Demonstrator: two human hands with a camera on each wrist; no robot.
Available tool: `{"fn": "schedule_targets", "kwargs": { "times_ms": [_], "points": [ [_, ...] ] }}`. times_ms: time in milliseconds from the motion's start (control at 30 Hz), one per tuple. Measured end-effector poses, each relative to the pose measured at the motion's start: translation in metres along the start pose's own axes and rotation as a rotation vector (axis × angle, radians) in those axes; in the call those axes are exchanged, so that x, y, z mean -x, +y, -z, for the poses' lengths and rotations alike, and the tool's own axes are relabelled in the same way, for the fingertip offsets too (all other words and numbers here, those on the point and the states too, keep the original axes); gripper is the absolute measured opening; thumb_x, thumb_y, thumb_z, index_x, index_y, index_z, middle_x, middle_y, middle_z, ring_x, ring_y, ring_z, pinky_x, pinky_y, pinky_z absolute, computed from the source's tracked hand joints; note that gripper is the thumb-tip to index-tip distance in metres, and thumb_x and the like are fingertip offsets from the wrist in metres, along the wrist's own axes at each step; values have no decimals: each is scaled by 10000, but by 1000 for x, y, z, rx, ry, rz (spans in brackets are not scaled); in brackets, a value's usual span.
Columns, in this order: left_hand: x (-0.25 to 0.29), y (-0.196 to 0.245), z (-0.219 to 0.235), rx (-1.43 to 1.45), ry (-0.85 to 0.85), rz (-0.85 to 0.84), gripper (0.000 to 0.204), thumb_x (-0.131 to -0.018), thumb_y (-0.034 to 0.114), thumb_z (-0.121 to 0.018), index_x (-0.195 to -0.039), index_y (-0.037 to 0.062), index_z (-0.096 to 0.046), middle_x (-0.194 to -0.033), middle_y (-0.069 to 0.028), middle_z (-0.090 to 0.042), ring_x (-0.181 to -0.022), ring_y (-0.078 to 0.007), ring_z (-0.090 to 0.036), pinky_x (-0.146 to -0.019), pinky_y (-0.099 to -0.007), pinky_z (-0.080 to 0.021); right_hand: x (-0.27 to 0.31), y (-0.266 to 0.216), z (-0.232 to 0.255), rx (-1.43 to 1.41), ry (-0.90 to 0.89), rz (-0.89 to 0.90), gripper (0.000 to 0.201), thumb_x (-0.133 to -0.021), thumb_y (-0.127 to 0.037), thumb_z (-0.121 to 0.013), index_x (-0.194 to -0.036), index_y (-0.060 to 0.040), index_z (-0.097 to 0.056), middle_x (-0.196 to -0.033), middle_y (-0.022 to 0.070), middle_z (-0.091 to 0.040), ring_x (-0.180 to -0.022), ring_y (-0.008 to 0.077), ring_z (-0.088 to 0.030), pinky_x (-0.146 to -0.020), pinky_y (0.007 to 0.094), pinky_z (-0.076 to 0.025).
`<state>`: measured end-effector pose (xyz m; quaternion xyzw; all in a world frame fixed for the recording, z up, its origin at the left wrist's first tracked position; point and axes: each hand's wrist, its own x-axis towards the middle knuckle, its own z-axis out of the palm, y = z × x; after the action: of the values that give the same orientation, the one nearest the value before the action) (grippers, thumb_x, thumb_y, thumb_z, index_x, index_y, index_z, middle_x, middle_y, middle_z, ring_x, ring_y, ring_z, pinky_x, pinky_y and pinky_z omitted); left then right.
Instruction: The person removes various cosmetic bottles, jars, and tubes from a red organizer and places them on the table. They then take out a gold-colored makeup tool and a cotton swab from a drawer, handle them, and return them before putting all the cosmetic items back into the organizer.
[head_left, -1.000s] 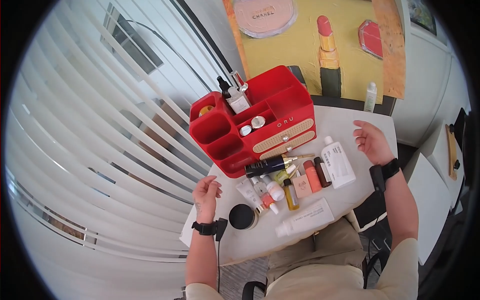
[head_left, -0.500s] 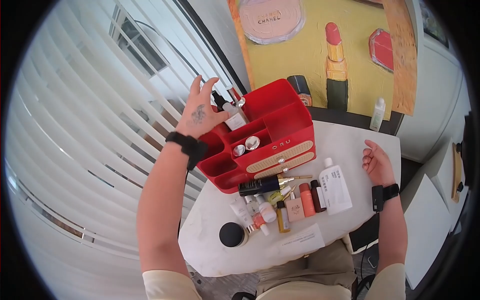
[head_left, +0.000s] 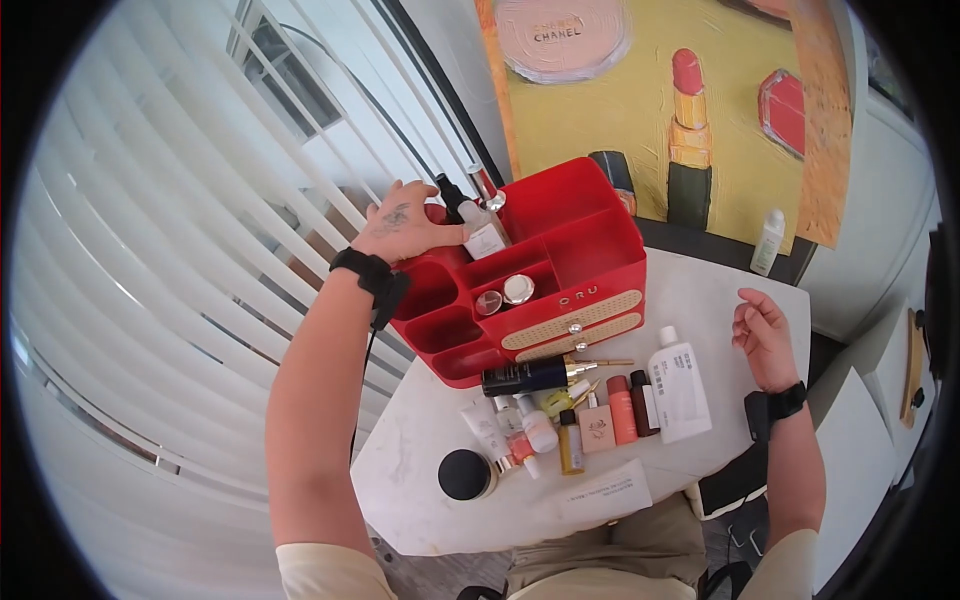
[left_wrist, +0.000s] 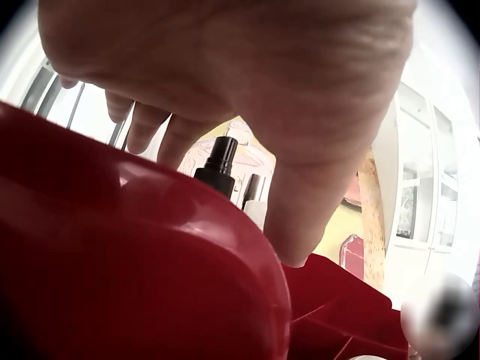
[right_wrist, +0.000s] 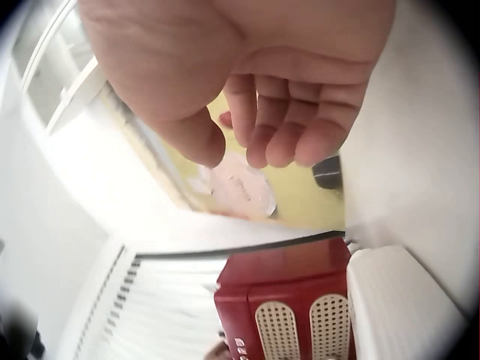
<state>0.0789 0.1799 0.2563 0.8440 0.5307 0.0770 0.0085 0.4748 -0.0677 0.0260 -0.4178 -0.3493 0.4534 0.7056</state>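
My left hand [head_left: 405, 228] reaches over the back left compartment of a red cosmetics organizer [head_left: 612, 268]. Its fingers are spread, with the thumb beside a clear bottle with a white label [head_left: 486, 241]. A bottle with a black top [head_left: 450, 196] stands just behind. In the left wrist view, the black top [left_wrist: 219, 163] shows between fingers and thumb, and the red rim hides part of the compartment. Right of the organizer, my right hand [head_left: 766, 342] hangs loosely curled above the table, holding nothing. Two silver-topped containers [head_left: 518, 290] sit in a middle compartment.
On the white table [head_left: 400, 520] lie a navy bottle [head_left: 530, 376], a white bottle [head_left: 680, 390], a coral tube [head_left: 621, 410], a white tube [head_left: 605, 492] and several small cosmetics. A black-lidded jar [head_left: 466, 474] stands front left. Blinds [head_left: 200, 300] border the left side.
My left hand has moved from the table's left side up to the organizer, then lowered over its back left compartment. My right hand stays at the right, its fingers slightly more curled.
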Motion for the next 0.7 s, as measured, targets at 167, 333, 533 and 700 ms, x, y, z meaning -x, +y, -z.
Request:
{"fn": "schedule_targets", "kwargs": {
  "times_ms": [167, 333, 533, 700],
  "points": [
    [-1, -3, -14, 134, 62, -49, 989, -635, 509, -779, -1415, 26, -409, -1120, -152, -649, -1131, -320, -569, -1107, -544, -191, -24, -73, -121, 512, -175, 296, 391, -841, -78, -676, -1218, -30, -581, -908, 25, -622, -822, 105, -595, -702, 248, -482],
    [0, 4, -10, 185, -2, -42, 932, -657, 462, -793, -1376, -4, -426, -1191, -226, -612, -1131, -358, -589, -1046, -404, -390, -98, -66, -225, 1005, -304, 575, 589, -755, -193, -751, -1265, 18, -546, -1081, 179, -652, -988, 292, -634, -859, 376, -514],
    [-6, 9, -17, -108, 41, -50, 764, -605, 492, -793, -1131, -5, -549, -1023, -152, -648, -991, -319, -614, -1007, -385, -374, -168, -31, -289, 1227, -487, 278, 664, -647, -269, -794, -1170, 40, -528, -1078, 255, -631, -1041, 374, -617, -901, 412, -491],
    [-6, 13, -13, 18, -8, -70, 738, -628, 437, -795, -1148, -20, -537, -1017, -177, -659, -990, -333, -632, -935, -394, -444, -180, -7, -291, 1043, -579, 251, 754, -654, -155, -811, -1276, 46, -435, -1139, 204, -617, -1077, 306, -601, -950, 355, -461]
  ]
}}
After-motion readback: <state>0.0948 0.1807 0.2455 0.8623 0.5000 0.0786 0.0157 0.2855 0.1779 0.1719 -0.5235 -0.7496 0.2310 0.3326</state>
